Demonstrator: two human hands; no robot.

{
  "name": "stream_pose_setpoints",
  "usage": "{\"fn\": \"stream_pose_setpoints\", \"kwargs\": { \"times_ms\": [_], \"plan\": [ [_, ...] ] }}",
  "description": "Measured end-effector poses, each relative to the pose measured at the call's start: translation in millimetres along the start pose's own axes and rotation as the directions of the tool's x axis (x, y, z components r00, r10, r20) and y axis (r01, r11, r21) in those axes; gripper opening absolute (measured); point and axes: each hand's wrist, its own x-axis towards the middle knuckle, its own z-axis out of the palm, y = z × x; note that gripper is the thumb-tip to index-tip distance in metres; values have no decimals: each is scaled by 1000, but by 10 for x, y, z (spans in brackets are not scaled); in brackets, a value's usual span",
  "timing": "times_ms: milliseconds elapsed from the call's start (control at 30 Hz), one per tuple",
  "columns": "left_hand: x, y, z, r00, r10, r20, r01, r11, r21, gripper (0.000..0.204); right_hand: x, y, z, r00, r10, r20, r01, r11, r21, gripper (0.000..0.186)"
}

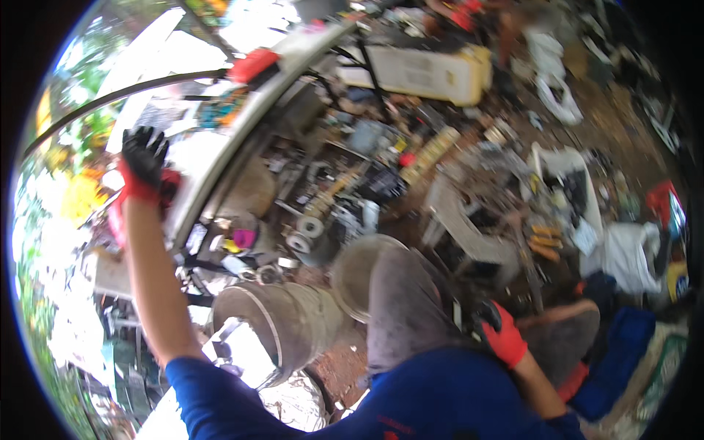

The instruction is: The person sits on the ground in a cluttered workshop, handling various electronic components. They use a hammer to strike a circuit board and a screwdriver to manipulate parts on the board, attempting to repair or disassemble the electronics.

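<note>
My left hand [141, 165], in a red and black glove, reaches out over a white tabletop [248, 130] at the upper left, fingers apart, beside a red item [171, 187] that it partly covers. On the tabletop past it lie a red case [253, 67] and small teal and orange tools [220, 111]. My right hand [499, 334], gloved alike, is low beside my bent knee [400, 308], its fingers curled; what they hold, if anything, I cannot make out.
Scattered scrap covers the dirt floor. Two buckets [290, 326] stand by my leg. A yellowish plastic case [411, 73] lies beyond the table. At right are a white bin [590, 213], a white sack [631, 253] and blue material [616, 352]. A person's red-gloved hand [466, 13] shows at the top.
</note>
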Motion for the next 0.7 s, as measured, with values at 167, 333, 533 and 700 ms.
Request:
{"fn": "stream_pose_setpoints", "kwargs": {
  "times_ms": [167, 333, 533, 700],
  "plan": [
    [-2101, -449, -129, 793, -298, 532, -175, 724, 667, 37, 271, 69, -132, 996, 50, 72, 8, 767, -641, 51],
    [-3652, -1701, 990, 266, -538, 800, -236, 769, 595, 40, 317, 253, -597, 830, 541, 133, -281, 613, -739, 63],
    [-4094, -3432, 1648, 27, -575, 818, -631, 624, 460, 40, 321, 764, -304, 729, 405, 552, 103, 732, -673, 73],
    [-4336, -4906, 2163, -346, -909, 233, -837, 411, 362, 43, 367, 1160, 8, 629, 256, 734, 245, 831, -499, 65]
  ]
}}
